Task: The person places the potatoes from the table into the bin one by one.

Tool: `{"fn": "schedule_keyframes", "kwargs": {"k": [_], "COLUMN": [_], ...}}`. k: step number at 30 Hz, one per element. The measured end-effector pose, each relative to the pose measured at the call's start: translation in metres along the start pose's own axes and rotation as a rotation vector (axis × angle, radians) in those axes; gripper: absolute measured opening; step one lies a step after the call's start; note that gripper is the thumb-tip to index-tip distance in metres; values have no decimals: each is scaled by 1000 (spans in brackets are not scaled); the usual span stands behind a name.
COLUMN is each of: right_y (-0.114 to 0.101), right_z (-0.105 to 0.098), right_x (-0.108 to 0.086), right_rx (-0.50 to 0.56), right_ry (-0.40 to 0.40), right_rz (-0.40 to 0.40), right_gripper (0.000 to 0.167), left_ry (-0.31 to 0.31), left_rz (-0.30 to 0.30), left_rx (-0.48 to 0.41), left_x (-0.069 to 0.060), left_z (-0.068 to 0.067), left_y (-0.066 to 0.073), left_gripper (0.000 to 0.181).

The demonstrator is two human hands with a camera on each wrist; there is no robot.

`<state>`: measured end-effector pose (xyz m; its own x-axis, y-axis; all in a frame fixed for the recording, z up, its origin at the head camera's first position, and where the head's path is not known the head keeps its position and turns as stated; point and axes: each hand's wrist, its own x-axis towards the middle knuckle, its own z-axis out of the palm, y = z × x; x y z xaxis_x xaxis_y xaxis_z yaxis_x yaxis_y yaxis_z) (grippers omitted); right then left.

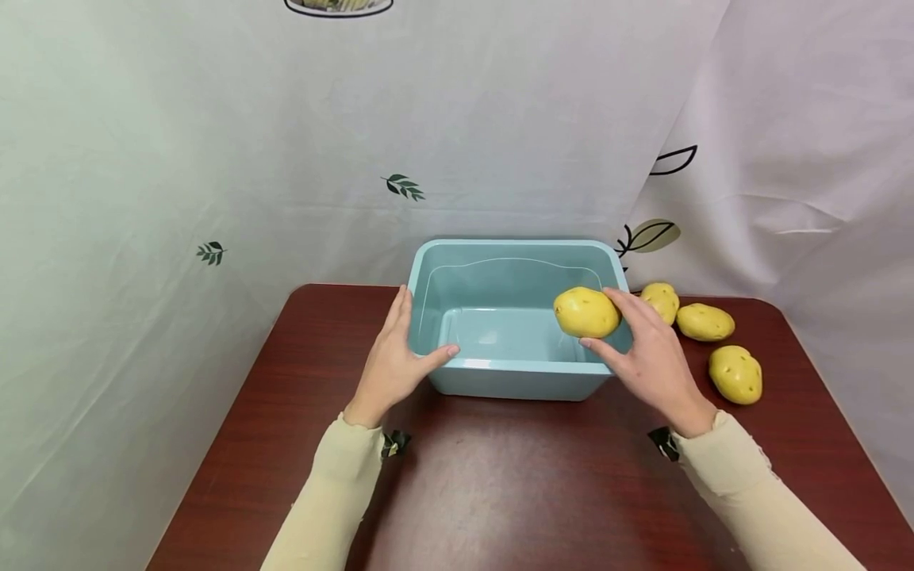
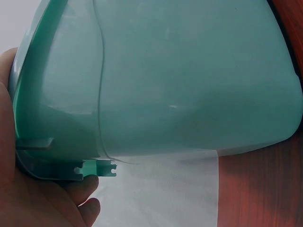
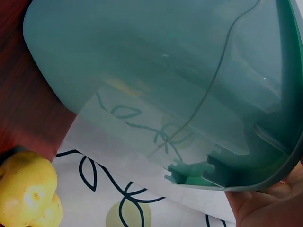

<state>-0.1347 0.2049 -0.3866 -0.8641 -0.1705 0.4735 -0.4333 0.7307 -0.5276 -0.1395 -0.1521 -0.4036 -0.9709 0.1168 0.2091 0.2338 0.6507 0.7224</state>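
A light blue plastic bin stands at the back of the table. My left hand holds its left side, the thumb over the front rim and the other fingers along the outside; the left wrist view shows fingertips below the rim. Between thumb and fingers, my right hand pinches a yellow potato above the bin's right part. In the right wrist view the bin wall hides that potato, and only part of the hand shows beyond the rim.
Right of the bin lie three more potatoes: one close to the bin, one beside it, and one nearer the front. Behind the dark red wooden table hangs a white cloth with leaf prints.
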Motion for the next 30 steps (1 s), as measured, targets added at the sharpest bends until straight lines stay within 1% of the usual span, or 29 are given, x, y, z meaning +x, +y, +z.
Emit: {"fn": "schedule_keyframes", "kwargs": {"k": [7,14,19,25,30], "right_y": [-1,0,-1,-1,-1], "right_z": [-1,1,0,-1,-2], "right_x": [1,2,3,2,-1], "right_rx": [4,-5,-1,23,22], "right_ry": [-26,-23,-25,15,54], "right_rz": [19,10,19,21,11], "right_gripper": [73,66,62,55,51], "left_ry": [0,-3,-3,-4,-4], "left_rz": [1,-3,0,-1,-4], "left_rx": [5,9,14,15,12], "left_x": [0,-1,-1,0,0], "left_z": [-1,-2,-2,-1,0], "left_y": [1,0,0,-1,-1], "left_gripper": [114,114,114,114,114]}}
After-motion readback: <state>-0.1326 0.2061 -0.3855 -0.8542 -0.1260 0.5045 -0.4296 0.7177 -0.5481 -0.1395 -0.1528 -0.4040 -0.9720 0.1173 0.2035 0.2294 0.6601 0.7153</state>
